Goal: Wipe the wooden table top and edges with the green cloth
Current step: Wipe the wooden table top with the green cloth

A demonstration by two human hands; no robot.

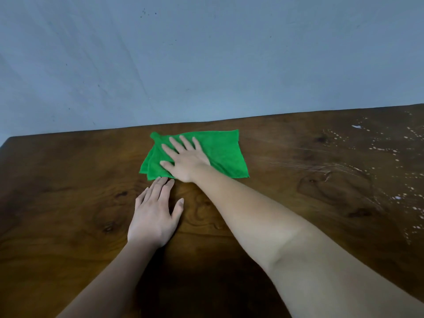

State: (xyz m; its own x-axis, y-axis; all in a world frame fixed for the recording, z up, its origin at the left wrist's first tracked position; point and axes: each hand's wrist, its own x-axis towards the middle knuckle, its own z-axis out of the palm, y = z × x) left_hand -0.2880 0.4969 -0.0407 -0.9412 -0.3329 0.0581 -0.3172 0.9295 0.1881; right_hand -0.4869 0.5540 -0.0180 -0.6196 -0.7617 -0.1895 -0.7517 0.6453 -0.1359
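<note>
The green cloth (197,154) lies flat on the wooden counter (68,180), near its far edge by the blue wall (206,53). The right hand (185,160) presses on the cloth, grip wide, fingers spread. The left hand (154,214) rests flat just before the cloth, fingertips touching its near edge. White specks (378,145) dot the counter well right of the cloth.

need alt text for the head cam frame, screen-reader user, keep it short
A person's right hand presses flat on a green cloth near the far edge of a dark wooden table, while the left hand rests flat on the wood beside it. Pale droplets and streaks mark the table's right side.
</note>
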